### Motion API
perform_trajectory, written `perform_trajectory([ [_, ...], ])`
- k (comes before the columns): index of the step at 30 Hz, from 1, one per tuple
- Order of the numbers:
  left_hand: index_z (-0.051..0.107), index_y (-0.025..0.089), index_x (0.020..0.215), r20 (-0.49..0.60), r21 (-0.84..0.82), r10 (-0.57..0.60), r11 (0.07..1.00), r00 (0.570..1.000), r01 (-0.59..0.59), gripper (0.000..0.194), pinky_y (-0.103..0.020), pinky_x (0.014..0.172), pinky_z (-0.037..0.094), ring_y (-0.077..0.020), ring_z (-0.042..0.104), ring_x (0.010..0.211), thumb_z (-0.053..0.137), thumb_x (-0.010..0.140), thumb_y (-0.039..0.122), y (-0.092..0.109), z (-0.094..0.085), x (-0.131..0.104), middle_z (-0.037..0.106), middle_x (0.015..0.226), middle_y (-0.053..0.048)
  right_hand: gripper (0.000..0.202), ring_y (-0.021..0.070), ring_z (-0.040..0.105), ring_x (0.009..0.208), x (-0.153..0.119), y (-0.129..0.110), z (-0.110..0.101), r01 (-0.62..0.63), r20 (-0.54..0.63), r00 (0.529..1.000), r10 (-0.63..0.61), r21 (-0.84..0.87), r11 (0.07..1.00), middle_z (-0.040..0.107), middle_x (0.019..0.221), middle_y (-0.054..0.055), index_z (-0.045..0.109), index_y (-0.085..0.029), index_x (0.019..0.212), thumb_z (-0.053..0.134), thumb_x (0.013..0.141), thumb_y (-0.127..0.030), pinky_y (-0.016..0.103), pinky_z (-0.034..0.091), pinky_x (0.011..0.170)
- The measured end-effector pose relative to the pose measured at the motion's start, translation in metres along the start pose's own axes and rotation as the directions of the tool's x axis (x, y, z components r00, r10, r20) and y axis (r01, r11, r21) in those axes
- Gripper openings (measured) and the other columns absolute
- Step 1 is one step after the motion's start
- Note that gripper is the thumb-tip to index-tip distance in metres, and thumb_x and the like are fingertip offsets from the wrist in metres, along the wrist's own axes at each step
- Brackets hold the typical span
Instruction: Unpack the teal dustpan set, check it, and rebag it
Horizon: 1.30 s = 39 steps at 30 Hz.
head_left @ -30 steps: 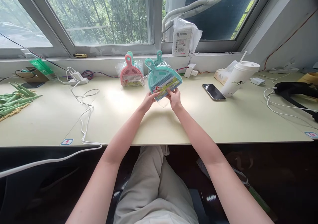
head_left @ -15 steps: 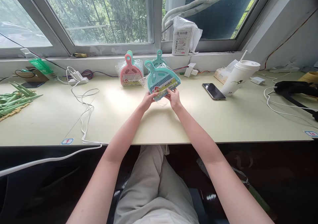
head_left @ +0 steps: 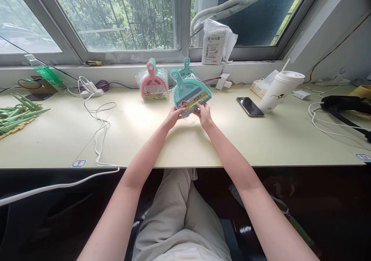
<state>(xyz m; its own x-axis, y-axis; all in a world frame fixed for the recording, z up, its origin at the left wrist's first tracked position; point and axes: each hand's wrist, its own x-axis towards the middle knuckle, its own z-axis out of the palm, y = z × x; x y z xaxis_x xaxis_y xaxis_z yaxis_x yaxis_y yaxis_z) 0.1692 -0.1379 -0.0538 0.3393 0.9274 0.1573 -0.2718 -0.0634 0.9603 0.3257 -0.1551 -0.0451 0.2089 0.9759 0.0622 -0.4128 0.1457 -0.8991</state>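
Observation:
Between both hands I hold a teal dustpan and brush set in clear plastic wrap, tilted with its handle up to the left. My left hand is closed on its lower left corner, thumb on the front. My right hand grips the lower right edge, thumb also in front; the fingers behind are hidden. Just behind it stands another teal set, partly covered. To the left, a wrapped pink dustpan and brush set leans upright near the sill, with teal ones behind it.
On the right are a phone, a tilted white cup with a straw and a tissue pack. White cables trail over the desk's left part. Green woven leaves lie far left. A wrapped package stands on the sill.
The view has shifted very slightly. Both hands keep the same hold on the teal set, which stays at nearly the same tilt.

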Motion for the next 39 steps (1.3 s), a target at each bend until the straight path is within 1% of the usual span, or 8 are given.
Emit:
perform_trajectory([
  [10, 0.057, 0.016, 0.121, 0.069, 0.038, 0.009, 0.999, 0.998, -0.011, 0.053, -0.041, 0.083, 0.055, -0.0240, 0.072, 0.087, 0.071, 0.073, 0.033, 0.009, 0.003, -0.007, 0.067, 0.118, -0.014, 0.008, 0.0147, 0.071, 0.079, 0.000, -0.003, -0.004, -0.009, -0.024, 1.000, 0.010, 0.033, 0.999, 0.071, 0.098, 0.004, 0.058, -0.019, 0.094, 0.055, 0.088, -0.023, 0.036, 0.061, 0.084],
  [18, 0.057, 0.016, 0.121, 0.055, 0.056, -0.011, 0.998, 0.998, 0.008, 0.052, -0.042, 0.084, 0.056, -0.0238, 0.073, 0.081, 0.069, 0.073, 0.033, 0.013, 0.005, -0.010, 0.069, 0.115, -0.013, 0.008, 0.0130, 0.071, 0.075, 0.001, -0.006, -0.003, -0.050, -0.032, 0.998, 0.052, 0.058, 0.997, 0.072, 0.090, 0.002, 0.059, -0.019, 0.094, 0.052, 0.091, -0.021, 0.033, 0.062, 0.082],
  [25, 0.053, 0.015, 0.119, -0.023, 0.002, -0.048, 0.999, 0.999, 0.048, 0.052, -0.043, 0.078, 0.059, -0.0229, 0.072, 0.077, 0.066, 0.070, 0.026, 0.018, -0.002, -0.008, 0.069, 0.110, -0.012, 0.015, 0.0164, 0.072, 0.067, 0.010, -0.014, -0.013, -0.149, -0.030, 0.989, 0.146, -0.121, 0.981, 0.071, 0.072, 0.004, 0.059, -0.017, 0.090, 0.047, 0.094, -0.024, 0.035, 0.063, 0.078],
  [28, 0.051, 0.018, 0.119, -0.090, -0.027, -0.046, 0.999, 0.995, 0.044, 0.053, -0.041, 0.077, 0.059, -0.0219, 0.071, 0.080, 0.064, 0.068, 0.022, 0.020, -0.011, -0.004, 0.068, 0.107, -0.009, 0.019, 0.0175, 0.072, 0.065, 0.012, -0.017, -0.019, -0.113, -0.092, 0.991, 0.094, -0.226, 0.968, 0.072, 0.072, 0.006, 0.059, -0.017, 0.086, 0.044, 0.095, -0.025, 0.036, 0.063, 0.076],
  [31, 0.052, 0.018, 0.113, -0.200, -0.072, -0.054, 0.997, 0.978, 0.040, 0.048, -0.037, 0.076, 0.060, -0.0190, 0.069, 0.080, 0.063, 0.066, 0.019, 0.022, -0.021, 0.000, 0.068, 0.099, -0.005, 0.020, 0.0157, 0.072, 0.066, 0.013, -0.018, -0.025, 0.020, -0.168, 0.983, -0.081, -0.337, 0.941, 0.071, 0.081, 0.006, 0.060, -0.018, 0.093, 0.040, 0.093, -0.020, 0.037, 0.063, 0.076],
  [33, 0.054, 0.018, 0.107, -0.264, -0.092, -0.071, 0.995, 0.962, 0.048, 0.043, -0.033, 0.073, 0.059, -0.0165, 0.067, 0.078, 0.063, 0.065, 0.018, 0.023, -0.029, 0.001, 0.068, 0.090, -0.003, 0.026, 0.0161, 0.072, 0.078, 0.014, -0.018, -0.031, 0.176, -0.148, 0.953, -0.263, -0.435, 0.883, 0.070, 0.099, 0.006, 0.060, -0.020, 0.103, 0.039, 0.090, -0.014, 0.039, 0.062, 0.081],
  [35, 0.056, 0.017, 0.102, -0.299, -0.104, -0.088, 0.993, 0.950, 0.059, 0.039, -0.030, 0.070, 0.058, -0.0152, 0.066, 0.075, 0.063, 0.065, 0.017, 0.026, -0.035, 0.002, 0.067, 0.085, -0.002, 0.036, 0.0192, 0.067, 0.104, 0.015, -0.018, -0.035, 0.335, -0.037, 0.905, -0.424, -0.554, 0.762, 0.063, 0.121, 0.008, 0.059, -0.023, 0.113, 0.040, 0.085, -0.009, 0.043, 0.057, 0.093],
  [39, 0.058, 0.015, 0.102, -0.283, -0.135, -0.084, 0.990, 0.955, 0.047, 0.037, -0.031, 0.070, 0.059, -0.0171, 0.068, 0.077, 0.064, 0.065, 0.017, 0.030, -0.042, 0.000, 0.069, 0.088, -0.004, 0.056, 0.0234, 0.038, 0.141, 0.014, -0.015, -0.039, 0.506, 0.244, 0.823, -0.513, -0.724, 0.468, 0.045, 0.147, 0.006, 0.053, -0.028, 0.129, 0.046, 0.079, -0.004, 0.051, 0.037, 0.114],
])
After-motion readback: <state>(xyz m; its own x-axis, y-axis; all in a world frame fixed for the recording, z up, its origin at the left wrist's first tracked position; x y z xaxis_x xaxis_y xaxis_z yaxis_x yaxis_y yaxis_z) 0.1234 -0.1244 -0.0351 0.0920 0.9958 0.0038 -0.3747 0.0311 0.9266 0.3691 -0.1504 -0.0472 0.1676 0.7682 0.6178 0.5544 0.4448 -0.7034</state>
